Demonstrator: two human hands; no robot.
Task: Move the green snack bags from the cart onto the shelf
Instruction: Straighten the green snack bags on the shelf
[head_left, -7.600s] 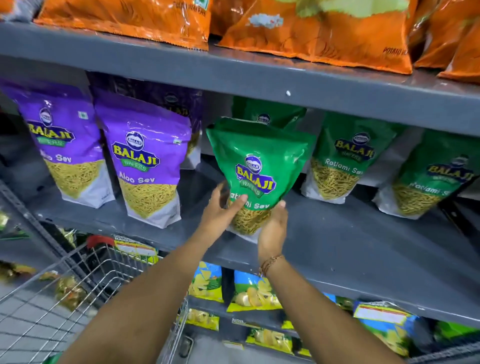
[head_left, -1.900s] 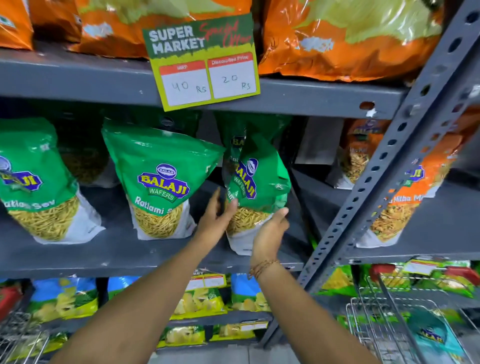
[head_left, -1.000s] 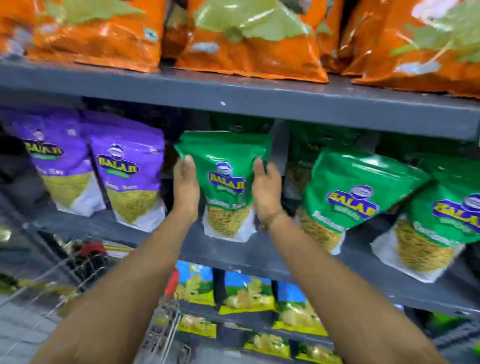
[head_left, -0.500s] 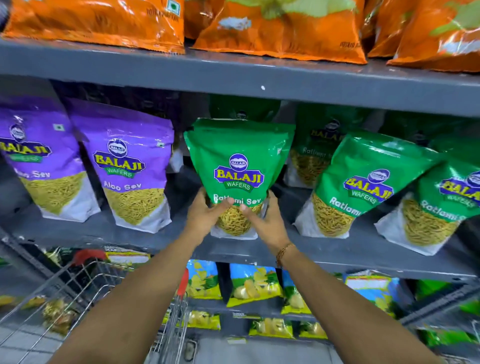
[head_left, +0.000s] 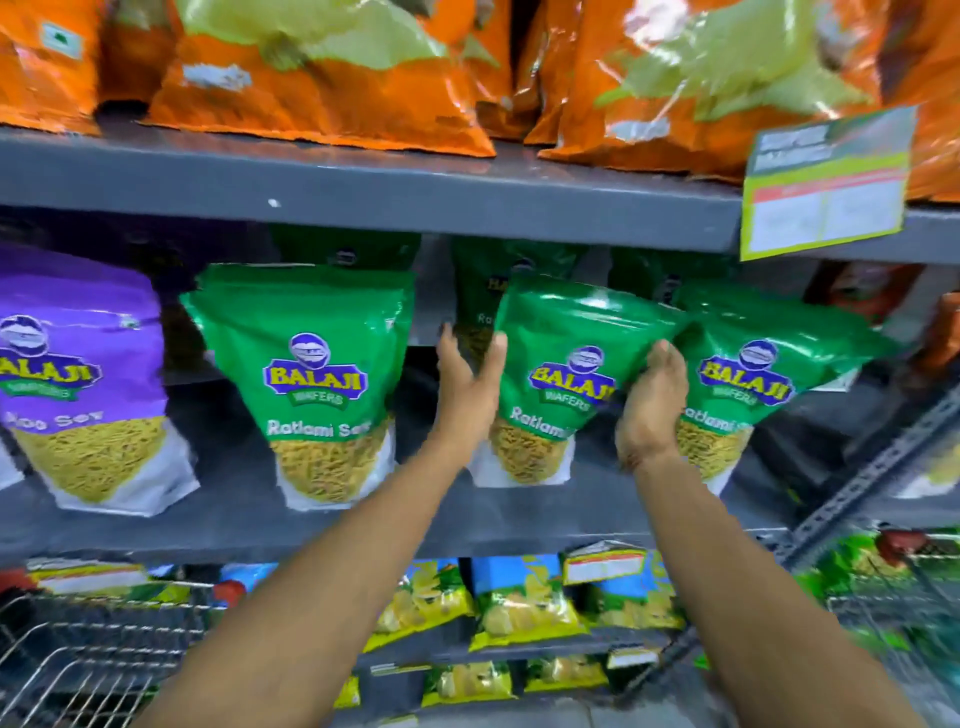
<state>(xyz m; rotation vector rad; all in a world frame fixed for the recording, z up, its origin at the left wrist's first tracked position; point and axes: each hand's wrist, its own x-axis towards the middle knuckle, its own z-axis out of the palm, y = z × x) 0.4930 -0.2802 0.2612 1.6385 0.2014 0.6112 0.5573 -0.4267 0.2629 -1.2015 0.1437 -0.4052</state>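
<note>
Three green Balaji Ratlami Sev bags stand in the front row of the grey middle shelf (head_left: 519, 525). My left hand (head_left: 467, 384) and my right hand (head_left: 652, 410) grip the sides of the middle green bag (head_left: 566, 374), which leans to the right. To its left another green bag (head_left: 317, 374) stands upright and untouched. A third green bag (head_left: 748, 379) leans at the right, just behind my right hand. More green bags (head_left: 478, 291) sit in the back row. The wire cart (head_left: 78, 660) shows at the bottom left.
A purple Aloo Sev bag (head_left: 83, 374) stands at the shelf's left. Orange bags (head_left: 322, 73) fill the upper shelf, with a price sign (head_left: 826, 187) at its right edge. Yellow-green chip bags (head_left: 519, 608) line the lower shelf. A perforated upright (head_left: 872, 467) and another wire cart (head_left: 898, 613) are at right.
Both hands left the left green bag, which stays upright on the shelf, and moved right onto the sides of the middle green bag. The view swung right.
</note>
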